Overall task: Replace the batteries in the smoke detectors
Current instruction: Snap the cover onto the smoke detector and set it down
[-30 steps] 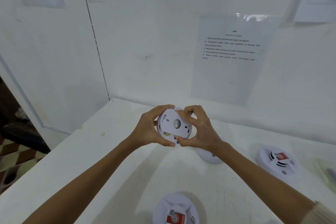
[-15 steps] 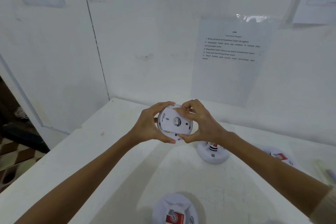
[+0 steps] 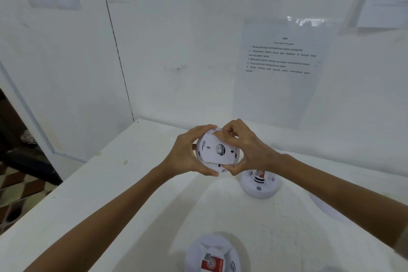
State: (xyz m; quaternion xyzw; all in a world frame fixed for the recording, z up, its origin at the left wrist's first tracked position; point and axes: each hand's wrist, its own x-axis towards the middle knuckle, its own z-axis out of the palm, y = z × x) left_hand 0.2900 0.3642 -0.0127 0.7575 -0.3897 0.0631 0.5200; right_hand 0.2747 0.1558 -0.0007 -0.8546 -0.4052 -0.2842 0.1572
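Note:
A round white smoke detector (image 3: 215,150) is held up above the white table (image 3: 110,194), its back plate with a dark round label facing me. My left hand (image 3: 187,152) grips its left rim, fingers curled over the top and thumb under the bottom. My right hand (image 3: 240,146) grips the right side, its curled fingers pressing at the upper edge of the back plate and its thumb at the lower edge. No battery is visible.
A second smoke detector (image 3: 260,185) lies on the table just right of and below my hands. A third smoke detector (image 3: 213,256) with a red label lies at the near edge of the view. A printed instruction sheet (image 3: 280,68) hangs on the wall behind.
Both hands have lifted the detector slightly and turned it. My right fingers have shifted up to the top edge. My right arm has uncovered the detector behind it.

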